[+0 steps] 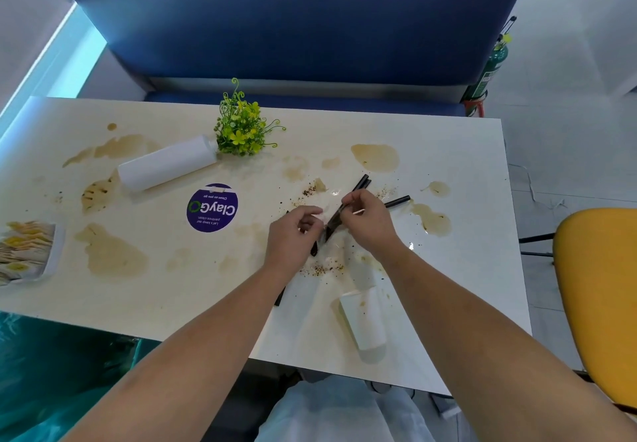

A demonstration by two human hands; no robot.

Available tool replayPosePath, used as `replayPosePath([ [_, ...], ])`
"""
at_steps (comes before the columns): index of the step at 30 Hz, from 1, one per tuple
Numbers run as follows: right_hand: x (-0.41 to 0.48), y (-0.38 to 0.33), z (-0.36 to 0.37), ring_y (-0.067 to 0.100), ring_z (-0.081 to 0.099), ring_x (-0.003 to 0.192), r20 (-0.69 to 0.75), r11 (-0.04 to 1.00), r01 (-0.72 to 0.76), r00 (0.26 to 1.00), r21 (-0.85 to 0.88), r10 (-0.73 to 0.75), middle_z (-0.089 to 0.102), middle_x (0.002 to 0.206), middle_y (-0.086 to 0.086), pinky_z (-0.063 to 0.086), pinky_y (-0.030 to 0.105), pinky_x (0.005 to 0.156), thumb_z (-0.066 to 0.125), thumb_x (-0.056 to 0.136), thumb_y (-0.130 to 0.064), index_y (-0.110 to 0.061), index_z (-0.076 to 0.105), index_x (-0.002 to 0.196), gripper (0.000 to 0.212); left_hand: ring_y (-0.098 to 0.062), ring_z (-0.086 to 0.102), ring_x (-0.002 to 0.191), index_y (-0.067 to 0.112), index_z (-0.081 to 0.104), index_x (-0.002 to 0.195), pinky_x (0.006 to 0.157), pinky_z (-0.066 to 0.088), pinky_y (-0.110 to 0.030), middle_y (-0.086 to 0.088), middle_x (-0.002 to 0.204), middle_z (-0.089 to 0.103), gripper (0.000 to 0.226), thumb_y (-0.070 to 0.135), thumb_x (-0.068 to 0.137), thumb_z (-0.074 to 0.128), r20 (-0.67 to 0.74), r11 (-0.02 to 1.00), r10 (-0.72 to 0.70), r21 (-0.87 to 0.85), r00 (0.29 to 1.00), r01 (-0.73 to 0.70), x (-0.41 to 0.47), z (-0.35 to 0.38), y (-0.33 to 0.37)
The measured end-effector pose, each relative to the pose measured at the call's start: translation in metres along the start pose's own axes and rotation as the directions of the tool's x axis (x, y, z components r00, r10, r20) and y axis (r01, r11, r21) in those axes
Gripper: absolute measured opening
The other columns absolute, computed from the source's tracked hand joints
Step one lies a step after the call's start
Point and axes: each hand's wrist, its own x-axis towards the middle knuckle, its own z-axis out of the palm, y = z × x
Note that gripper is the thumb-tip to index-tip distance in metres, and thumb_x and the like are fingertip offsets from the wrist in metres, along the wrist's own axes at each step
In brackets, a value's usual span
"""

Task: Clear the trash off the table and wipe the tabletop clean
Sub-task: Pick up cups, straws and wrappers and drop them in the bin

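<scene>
My right hand (365,217) pinches a bundle of black straws (333,225) and a thin toothpick over the middle of the white table (465,152). My left hand (293,235) is curled beside it, gripping a clear plastic wrapper and a black straw end (314,248). More black straws (362,181) lie just beyond the hands, and another straw (280,298) pokes out under my left forearm. A white paper cup (365,321) lies on its side near the front edge. Brown spills (375,157) and dark crumbs (322,269) cover the tabletop.
A white bottle (165,166) lies tipped at the back left beside a small yellow-green plant (241,131). A purple round sticker (212,207) is on the table. A tray of sachets (26,252) sits at the left edge. A blue sofa (293,28) stands behind, a yellow chair (599,290) to the right.
</scene>
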Motion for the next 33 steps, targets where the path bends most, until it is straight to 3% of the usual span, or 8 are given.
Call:
replayPosePath([
  [2, 0.001, 0.008, -0.006, 0.011, 0.058, 0.072, -0.009, 0.96, 0.044, 0.999, -0.276, -0.048, 0.062, 0.091, -0.001, 0.048, 0.03, 0.065, 0.055, 0.086, -0.006, -0.02, 0.065, 0.097, 0.021, -0.001, 0.067, 0.079, 0.027, 0.074, 0.111, 0.072, 0.049, -0.008, 0.011, 0.082, 0.071, 0.022, 0.017, 0.092, 0.072, -0.032, 1.0, -0.025, 0.007, 0.999, 0.025, 0.001, -0.003, -0.001],
  [5, 0.0, 0.025, -0.014, 0.028, 0.054, 0.098, 0.075, 0.756, 0.119, 0.993, -0.644, -0.092, 0.053, 0.107, 0.008, 0.052, 0.037, 0.077, 0.053, 0.088, 0.0, -0.015, 0.068, 0.114, 0.033, -0.001, 0.067, 0.076, 0.032, 0.07, 0.113, 0.07, 0.048, -0.005, 0.01, 0.083, 0.07, 0.026, 0.018, 0.091, 0.072, -0.064, 0.999, -0.053, -0.005, 0.997, 0.052, 0.003, -0.006, -0.002],
  [9, -0.004, 0.031, -0.015, 0.028, 0.048, 0.104, 0.161, 0.592, 0.193, 0.981, -0.782, -0.108, 0.049, 0.11, 0.006, 0.049, 0.037, 0.077, 0.055, 0.091, -0.004, -0.027, 0.067, 0.12, 0.039, -0.003, 0.069, 0.076, 0.038, 0.068, 0.108, 0.068, 0.048, -0.006, 0.008, 0.086, 0.072, 0.029, 0.016, 0.09, 0.073, -0.043, 0.998, -0.059, -0.019, 0.997, 0.059, 0.002, -0.007, -0.001],
  [15, -0.009, 0.031, -0.008, 0.026, 0.047, 0.102, 0.216, 0.469, 0.265, 0.964, -0.842, -0.158, 0.045, 0.105, 0.002, 0.035, 0.034, 0.075, 0.053, 0.096, -0.012, -0.027, 0.069, 0.105, 0.023, -0.001, 0.069, 0.076, 0.035, 0.072, 0.106, 0.069, 0.047, -0.005, 0.012, 0.092, 0.072, 0.024, 0.018, 0.09, 0.075, -0.011, 0.997, -0.07, -0.018, 0.997, 0.07, 0.0, -0.005, -0.002],
  [20, -0.006, 0.032, -0.008, 0.027, 0.051, 0.098, 0.205, 0.461, 0.273, 0.96, -0.844, -0.193, 0.053, 0.102, 0.004, 0.038, 0.034, 0.075, 0.054, 0.093, -0.007, -0.018, 0.067, 0.099, 0.018, -0.001, 0.07, 0.082, 0.036, 0.074, 0.107, 0.071, 0.048, -0.005, 0.013, 0.091, 0.074, 0.028, 0.013, 0.091, 0.072, -0.014, 0.996, -0.075, -0.04, 0.997, 0.074, -0.003, -0.005, -0.003],
  [25, -0.011, 0.025, -0.011, 0.028, 0.056, 0.084, 0.151, 0.549, 0.275, 0.954, -0.789, -0.26, 0.057, 0.087, 0.0, 0.037, 0.037, 0.076, 0.048, 0.095, -0.013, -0.017, 0.058, 0.096, 0.011, -0.001, 0.07, 0.082, 0.037, 0.078, 0.101, 0.07, 0.05, -0.007, 0.014, 0.09, 0.076, 0.028, 0.011, 0.092, 0.071, -0.026, 0.997, -0.081, -0.02, 0.996, 0.081, -0.005, -0.004, -0.001],
  [28, -0.014, 0.018, -0.011, 0.026, 0.048, 0.07, 0.108, 0.62, 0.273, 0.951, -0.736, -0.291, 0.053, 0.079, -0.004, 0.033, 0.035, 0.069, 0.047, 0.093, -0.014, -0.018, 0.054, 0.093, 0.007, -0.001, 0.069, 0.077, 0.032, 0.08, 0.104, 0.069, 0.05, -0.007, 0.011, 0.097, 0.076, 0.025, 0.012, 0.092, 0.07, -0.018, 0.996, -0.093, 0.015, 0.995, 0.094, -0.006, -0.001, 0.004],
  [33, -0.017, 0.012, -0.009, 0.027, 0.055, 0.075, 0.132, 0.656, 0.316, 0.94, -0.685, -0.314, 0.062, 0.084, 0.0, 0.039, 0.035, 0.067, 0.051, 0.094, -0.017, -0.017, 0.061, 0.1, 0.012, 0.004, 0.065, 0.072, 0.029, 0.08, 0.103, 0.065, 0.046, -0.004, 0.013, 0.097, 0.075, 0.025, 0.01, 0.092, 0.069, 0.05, 0.992, -0.093, 0.092, 0.994, 0.088, -0.002, 0.002, 0.013],
])
